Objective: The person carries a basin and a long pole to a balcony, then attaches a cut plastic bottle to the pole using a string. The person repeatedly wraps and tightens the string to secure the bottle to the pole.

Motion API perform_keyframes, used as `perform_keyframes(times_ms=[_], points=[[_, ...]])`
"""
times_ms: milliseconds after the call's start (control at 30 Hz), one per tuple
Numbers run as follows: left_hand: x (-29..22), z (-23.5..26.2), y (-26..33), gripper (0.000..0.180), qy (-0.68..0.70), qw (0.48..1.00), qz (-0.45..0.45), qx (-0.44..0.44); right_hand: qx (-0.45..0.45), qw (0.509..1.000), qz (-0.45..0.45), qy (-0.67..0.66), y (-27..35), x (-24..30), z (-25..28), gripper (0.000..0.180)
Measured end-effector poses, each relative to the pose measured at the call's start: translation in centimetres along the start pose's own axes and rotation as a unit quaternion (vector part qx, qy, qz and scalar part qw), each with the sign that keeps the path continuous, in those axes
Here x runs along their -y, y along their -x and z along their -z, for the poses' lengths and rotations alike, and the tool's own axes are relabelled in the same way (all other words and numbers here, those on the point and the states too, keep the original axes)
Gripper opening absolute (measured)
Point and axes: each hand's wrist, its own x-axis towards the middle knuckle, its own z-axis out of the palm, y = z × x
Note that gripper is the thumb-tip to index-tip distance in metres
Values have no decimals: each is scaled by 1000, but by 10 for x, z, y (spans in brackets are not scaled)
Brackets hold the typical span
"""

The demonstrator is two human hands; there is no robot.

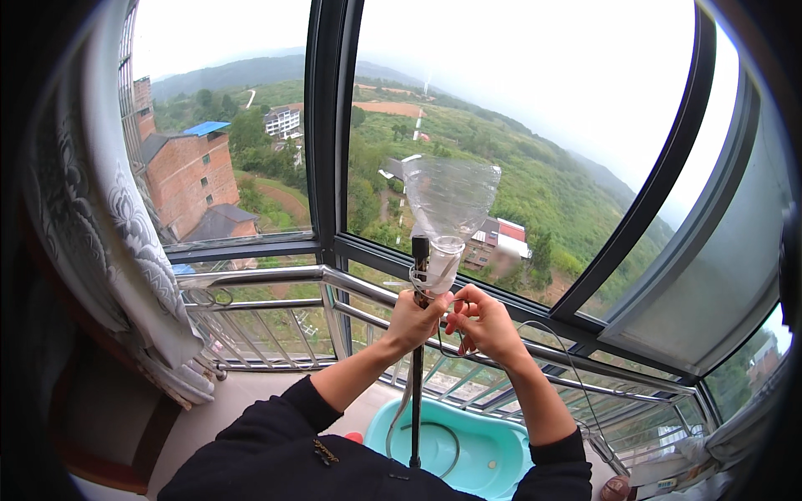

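Head cam: both hands are up near the top of a black pole [417, 376], right by the window. Left hand [409, 322] is wrapped round the pole, clamped on it just below a clear plastic funnel [452, 199] (looks like a cut bottle, wide end up, narrow neck down, tilted a bit to the R). Neck sits right beside the pole's tip, w/ loops of thin wire [536, 324] round there. Right hand [487, 327] is just next to the left, thumb + fingers together, pinching the wire; rest of it bows out to the R & hangs down past the railing [368, 289]. Pole's lower end is over/by a teal tub [483, 457], can't tell which. Patterned curtain [134, 200] far L, brick bldg [197, 177] outside.
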Motion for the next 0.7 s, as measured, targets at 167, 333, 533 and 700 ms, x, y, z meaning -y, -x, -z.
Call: perform_keyframes(times_ms=[167,333,533,700], points=[[4,4,-2,27,-7,1000,0,16,-87,964,94,234,-6,-6,-4,14],[5,-1,-3,29,12,1000,-20,19,-188,898,178,355,-15,-12,-2,24],[1,-6,-3,25,35,999,9,31,-161,927,156,301,-31,-10,5,26],[3,0,-6,22,50,997,27,59,-122,938,144,290,-40,-1,11,23]])
